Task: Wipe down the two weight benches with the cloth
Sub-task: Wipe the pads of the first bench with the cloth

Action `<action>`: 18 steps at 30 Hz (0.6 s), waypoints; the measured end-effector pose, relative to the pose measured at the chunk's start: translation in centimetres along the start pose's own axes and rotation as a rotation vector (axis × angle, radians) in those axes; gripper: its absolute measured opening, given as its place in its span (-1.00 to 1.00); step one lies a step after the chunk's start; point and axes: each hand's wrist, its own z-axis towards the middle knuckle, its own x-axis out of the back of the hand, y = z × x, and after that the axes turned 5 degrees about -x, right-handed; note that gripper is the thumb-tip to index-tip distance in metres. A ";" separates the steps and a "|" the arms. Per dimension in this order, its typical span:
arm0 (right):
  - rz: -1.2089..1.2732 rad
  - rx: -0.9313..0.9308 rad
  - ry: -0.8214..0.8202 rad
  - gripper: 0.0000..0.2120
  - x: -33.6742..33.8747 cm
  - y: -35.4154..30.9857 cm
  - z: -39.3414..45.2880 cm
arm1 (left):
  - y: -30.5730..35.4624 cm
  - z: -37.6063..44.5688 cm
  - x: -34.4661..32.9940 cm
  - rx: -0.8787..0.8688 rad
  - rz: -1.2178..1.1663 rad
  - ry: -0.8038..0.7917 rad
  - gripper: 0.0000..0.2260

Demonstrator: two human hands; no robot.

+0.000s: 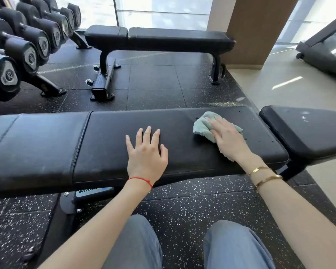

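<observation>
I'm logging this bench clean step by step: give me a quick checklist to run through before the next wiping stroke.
1. Cloth under right hand, flat on the near bench: ok.
2. Left hand spread on the pad, bracing, clear of the cloth: ok.
3. Pad right of the cloth free of specks: not ok.
4. Seat pad smudge-free: not ok.
5. Far bench wiped: cannot tell.

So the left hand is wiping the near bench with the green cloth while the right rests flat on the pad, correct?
Not quite: the hands are swapped. The head view shows the right hand pressing the green cloth on the near bench, while the left hand rests flat.
</observation>
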 end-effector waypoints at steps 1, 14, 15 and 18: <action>-0.008 -0.010 -0.015 -0.57 -0.3 0.3 2.1 | 0.1 0.0 0.0 0.004 0.007 0.002 -0.49; 0.167 0.450 -0.183 -0.59 0.3 -0.5 -0.5 | 0.1 0.0 0.1 0.053 0.010 0.050 -0.54; 0.166 0.424 -0.172 -0.58 0.9 0.7 -0.2 | 0.1 0.0 0.1 0.054 0.008 0.054 -0.54; 0.113 0.309 -0.107 -0.58 1.1 3.6 3.3 | 0.1 0.0 -0.1 0.063 0.015 0.058 -0.53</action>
